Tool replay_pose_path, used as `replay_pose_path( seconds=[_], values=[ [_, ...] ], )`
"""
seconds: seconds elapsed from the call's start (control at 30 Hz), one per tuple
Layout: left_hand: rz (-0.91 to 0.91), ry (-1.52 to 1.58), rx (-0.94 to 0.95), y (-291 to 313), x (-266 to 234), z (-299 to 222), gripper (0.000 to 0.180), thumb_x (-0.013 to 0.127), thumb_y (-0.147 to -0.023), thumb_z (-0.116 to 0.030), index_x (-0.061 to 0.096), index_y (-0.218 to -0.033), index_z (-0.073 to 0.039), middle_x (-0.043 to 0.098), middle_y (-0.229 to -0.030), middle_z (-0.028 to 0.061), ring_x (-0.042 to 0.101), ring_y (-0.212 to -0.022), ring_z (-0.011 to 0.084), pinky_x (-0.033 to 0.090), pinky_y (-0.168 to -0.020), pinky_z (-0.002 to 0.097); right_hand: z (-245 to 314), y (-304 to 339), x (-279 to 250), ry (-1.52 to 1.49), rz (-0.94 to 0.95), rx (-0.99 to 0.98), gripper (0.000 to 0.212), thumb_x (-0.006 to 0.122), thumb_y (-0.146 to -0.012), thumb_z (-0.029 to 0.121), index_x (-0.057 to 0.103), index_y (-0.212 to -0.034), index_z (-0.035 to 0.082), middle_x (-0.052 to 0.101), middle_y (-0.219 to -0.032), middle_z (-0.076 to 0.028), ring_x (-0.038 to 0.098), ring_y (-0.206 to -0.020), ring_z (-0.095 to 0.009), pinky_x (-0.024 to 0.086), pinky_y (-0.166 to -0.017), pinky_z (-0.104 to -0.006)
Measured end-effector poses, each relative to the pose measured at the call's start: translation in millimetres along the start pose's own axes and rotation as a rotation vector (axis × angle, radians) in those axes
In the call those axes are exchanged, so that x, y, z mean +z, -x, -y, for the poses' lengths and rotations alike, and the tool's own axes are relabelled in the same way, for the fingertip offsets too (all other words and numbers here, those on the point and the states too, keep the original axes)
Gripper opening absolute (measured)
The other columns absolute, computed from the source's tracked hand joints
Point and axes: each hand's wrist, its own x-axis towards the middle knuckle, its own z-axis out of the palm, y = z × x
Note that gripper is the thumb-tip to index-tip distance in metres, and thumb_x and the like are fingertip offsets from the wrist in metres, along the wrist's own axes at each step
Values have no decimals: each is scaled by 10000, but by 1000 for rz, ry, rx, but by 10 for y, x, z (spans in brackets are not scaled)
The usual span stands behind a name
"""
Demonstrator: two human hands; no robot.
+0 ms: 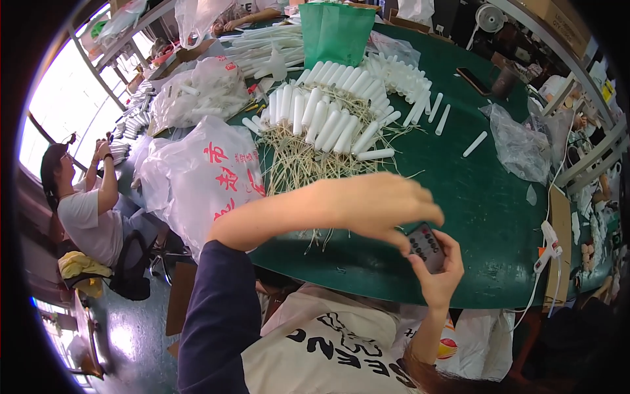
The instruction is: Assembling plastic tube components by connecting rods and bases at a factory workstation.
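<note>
My right hand (pixel 444 270) holds a small dark remote control (pixel 428 249) with rows of round buttons and one red button, near the front edge of the green table (pixel 367 262). Stretched across from the left, my left hand (pixel 390 205) hovers over the remote with its fingers curved and apart. Its thumb is close to the remote's upper left side; whether they touch I cannot tell. Beyond my left forearm lies a pile of white candle-shaped tubes (pixel 317 117), with thin beige wires (pixel 295 161) trailing toward me.
Plastic bags (pixel 203 174) crowd the left side, and a green bag (pixel 338 36) stands behind the tubes. At right lie a phone (pixel 474 81), a crumpled clear bag (pixel 522 148) and a white power strip (pixel 548 248). A person (pixel 92 217) sits at far left; another's arm (pixel 252 18) shows at the back.
</note>
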Motion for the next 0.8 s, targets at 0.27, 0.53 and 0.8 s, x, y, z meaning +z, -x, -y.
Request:
replay_pose_path(
  seconds=[0.27, 0.53, 0.8],
  values=[
    [91, -227, 19, 75, 129, -67, 403, 741, -679, -160, 614, -1032, -12, 613, -902, 115, 617, -836, 289, 498, -708, 388, 70, -57, 261, -177, 105, -80, 766, 763, -693, -63, 275, -1271, 59, 545, -1074, -129, 576, -986, -185, 483, -839, -282],
    [-18, -307, -70, 338, -58, -29, 360, 743, -634, -119, 604, -949, -11, 616, -809, 114, 618, -788, 305, 497, -705, 398, 112, -179, 371, -339, 190, -106, 811, 756, -701, -43, 256, -1330, 63, 541, -1143, -143, 570, -978, -192, 484, -810, -301],
    [-559, -601, -1212, 1395, -1107, 1178, 484, 768, -627, -426, 709, -924, -49, 672, -899, 204, 646, -865, 357, 518, -757, 440, -445, 179, -167, 170, -162, 1, 431, 537, -892, 21, 391, -1297, 13, 590, -1036, -109, 556, -822, -139, 449, -771, -259]
  ],
)
